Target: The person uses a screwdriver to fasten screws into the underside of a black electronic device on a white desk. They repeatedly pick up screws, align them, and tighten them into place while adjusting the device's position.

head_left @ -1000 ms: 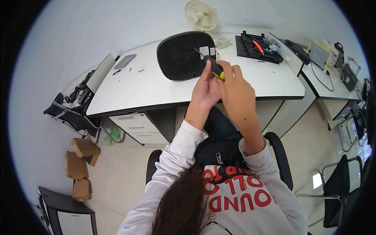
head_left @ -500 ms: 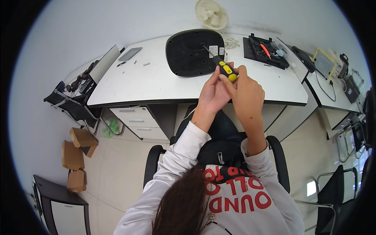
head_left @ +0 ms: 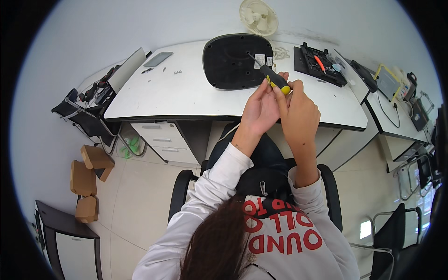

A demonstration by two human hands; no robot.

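Note:
A black and yellow screwdriver (head_left: 275, 80) slants between my two hands, its shaft tip at a hole in the black fan base (head_left: 228, 70). My left hand (head_left: 260, 111) holds the handle from the left, palm turned up, thumb along its side. My right hand (head_left: 299, 112) grips the handle's yellow end from the right with thumb and fingers. The fan base lies with its underside showing, rounded in outline, with small holes and white labels. Behind it the cream fan head (head_left: 258, 17) sticks out past the table's far edge.
On the white table (head_left: 172, 98), a grey flat device (head_left: 158, 59) and a row of small screws (head_left: 178, 72) lie at the left. A black tool case (head_left: 322, 63) with an orange-handled tool (head_left: 319, 63) sits at the right. Beside the base is a coiled cable (head_left: 281, 53).
The screwdriver handle has turned, so its yellow patches now face more to the left. Both hands keep hold of it. The whole view has shifted slightly.

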